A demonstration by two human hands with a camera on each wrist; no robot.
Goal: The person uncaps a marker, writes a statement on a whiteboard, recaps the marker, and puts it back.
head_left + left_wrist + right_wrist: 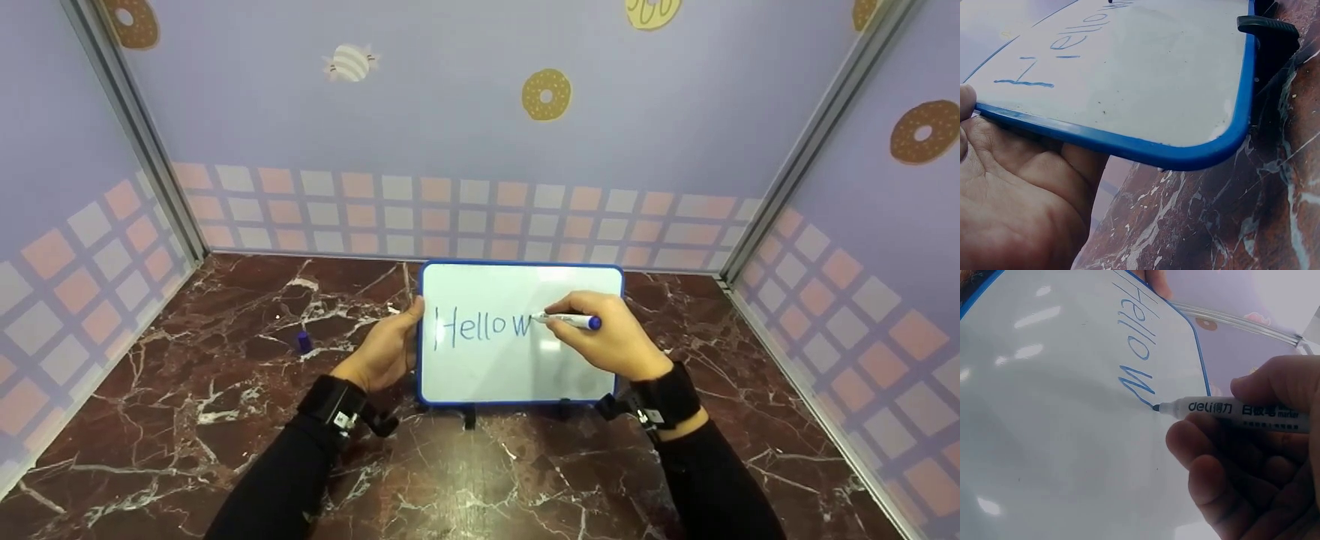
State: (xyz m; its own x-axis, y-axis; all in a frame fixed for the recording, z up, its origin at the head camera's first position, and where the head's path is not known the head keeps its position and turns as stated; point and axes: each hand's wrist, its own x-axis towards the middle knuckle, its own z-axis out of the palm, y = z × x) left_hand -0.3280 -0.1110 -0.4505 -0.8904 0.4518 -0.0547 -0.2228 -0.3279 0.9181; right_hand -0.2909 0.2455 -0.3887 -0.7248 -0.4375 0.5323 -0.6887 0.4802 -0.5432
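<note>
A whiteboard (480, 375) with a blue frame leans up on black feet, and blue handwriting (480, 325) on it reads "Hello W". My left hand (386, 349) holds the board's left edge, thumb at the frame and fingers behind; in the left wrist view the palm (1022, 191) lies under the blue rim. My right hand (611, 334) pinches a white whiteboard marker (574, 321) with a blue end. In the right wrist view the marker's dark tip (1156, 407) touches the board at the end of the W stroke.
A blue marker cap (304, 342) stands on the dark red marbled table (187, 435), left of the board. Behind the table rises a lilac wall (450, 120) with doughnut pictures and checks. Side panels close in left and right. A black foot (1269, 34) props the board.
</note>
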